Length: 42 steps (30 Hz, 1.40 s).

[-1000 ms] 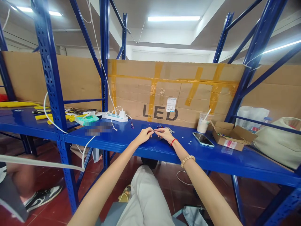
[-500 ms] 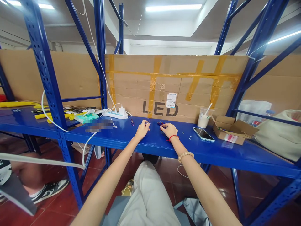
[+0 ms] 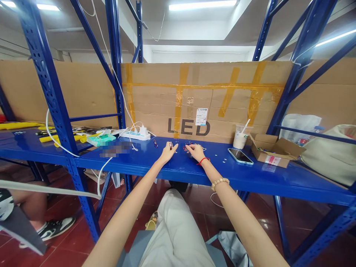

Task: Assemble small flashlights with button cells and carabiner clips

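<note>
On the blue shelf table (image 3: 144, 163), my left hand (image 3: 167, 152) is closed around a small dark red and white item (image 3: 170, 145), which sticks up at the fingertips. My right hand (image 3: 195, 152), with a red string and a beaded bracelet at the wrist, is closed on something I cannot make out. Small dark and red pieces (image 3: 189, 145) show around its fingertips. Another small dark item (image 3: 155, 143) lies on the table left of my left hand. Small white bits (image 3: 224, 161) lie to the right of my right hand.
At the right are a phone (image 3: 240, 156), a cup with a straw (image 3: 239, 139), an open cardboard box (image 3: 274, 150) and a pale bag (image 3: 330, 157). A power strip (image 3: 135, 135) and cables sit at the left. Blue posts (image 3: 52, 74) flank the table; a person's leg shows lower left.
My right hand has moved slightly left, and more small red and white pieces show by it. The item in my left hand now stands more upright. The view has shifted slightly.
</note>
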Available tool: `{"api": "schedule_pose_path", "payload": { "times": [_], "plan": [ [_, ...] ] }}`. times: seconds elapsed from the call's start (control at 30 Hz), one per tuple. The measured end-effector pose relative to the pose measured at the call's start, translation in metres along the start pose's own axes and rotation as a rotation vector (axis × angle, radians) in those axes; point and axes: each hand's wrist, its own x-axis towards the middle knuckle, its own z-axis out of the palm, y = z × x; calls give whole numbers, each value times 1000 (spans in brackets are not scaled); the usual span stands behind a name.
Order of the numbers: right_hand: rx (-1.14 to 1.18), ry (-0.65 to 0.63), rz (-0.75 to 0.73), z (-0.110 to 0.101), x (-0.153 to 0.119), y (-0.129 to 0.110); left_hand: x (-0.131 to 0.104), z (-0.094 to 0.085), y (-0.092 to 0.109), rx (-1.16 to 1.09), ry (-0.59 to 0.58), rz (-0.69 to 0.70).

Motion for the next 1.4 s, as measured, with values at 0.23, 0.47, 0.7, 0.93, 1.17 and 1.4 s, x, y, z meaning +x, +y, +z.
{"api": "schedule_pose_path", "payload": {
  "times": [0.23,0.47,0.7,0.93,1.17,1.4],
  "plan": [
    [254,-111,-139,3,-2,-4,-3,0,4,27,-132,123],
    [307,-135,-219,5,-3,-3,-5,-2,8,54,-151,169],
    [162,-193,-334,14,-7,-4,-6,-5,11,118,-67,165],
    [-4,-216,-485,15,-11,-12,-7,-6,13,139,-54,169],
    [-108,-95,-520,17,-10,-12,-9,-7,15,136,-80,199],
    [-145,40,-490,17,-7,-12,-6,-5,12,156,-71,217]
  ]
}}
